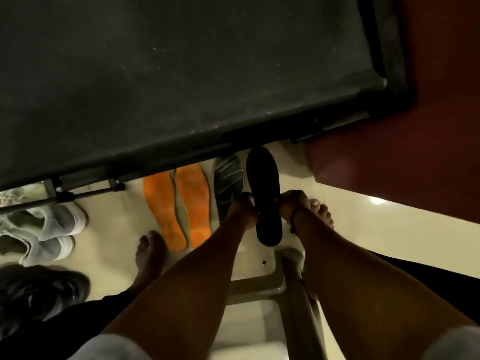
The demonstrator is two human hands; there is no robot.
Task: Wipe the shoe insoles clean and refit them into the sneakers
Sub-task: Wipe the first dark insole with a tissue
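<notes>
Head view, straight down past two forearms to a pale tiled floor (345, 216). Both hands on one black insole (263, 193): left hand (242, 211) gripping its left edge, right hand (292, 205) clamped on its right edge, fingers curled round the rim at about mid-length. Held lengthwise, toe end toward the dark tabletop (181, 74), heel end toward a beige plastic stool (272, 287). Whether lifted or touching the tiles, impossible to tell. No cloth visible in either hand.

Just left of it, flat on the floor: a dark striped insole (227, 183), partly covered by the left hand, then two orange insoles (179, 206) side by side. Well apart at far left, a pair of grey sneakers (44, 235), and nearer, something dark and blurred, perhaps another shoe.

Step in hand, by judgement: handling one insole of the row, either setting down or picking up; refitting not yet begun. Next: a wiping cloth if not clean, otherwise matching to the right sneaker, toe first.
</notes>
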